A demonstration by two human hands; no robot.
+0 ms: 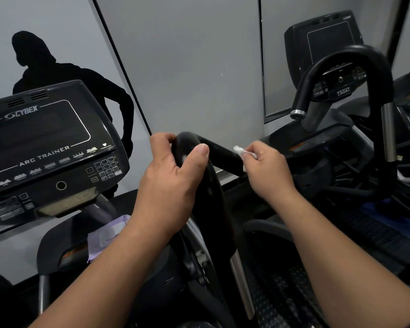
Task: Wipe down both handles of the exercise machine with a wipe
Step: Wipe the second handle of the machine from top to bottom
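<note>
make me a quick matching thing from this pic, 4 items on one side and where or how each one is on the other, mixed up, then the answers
1 left hand
2 wipe
3 console
4 purple packet

a pinched in right hand
b lying below the console
c gripping the black handle
d far left, reads ARC TRAINER

Pairs: 1-c, 2-a, 3-d, 4-b

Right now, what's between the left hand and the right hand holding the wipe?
In the head view, only a bare stretch of the black handle runs from the left hand to the right hand pinching the wipe.
</note>
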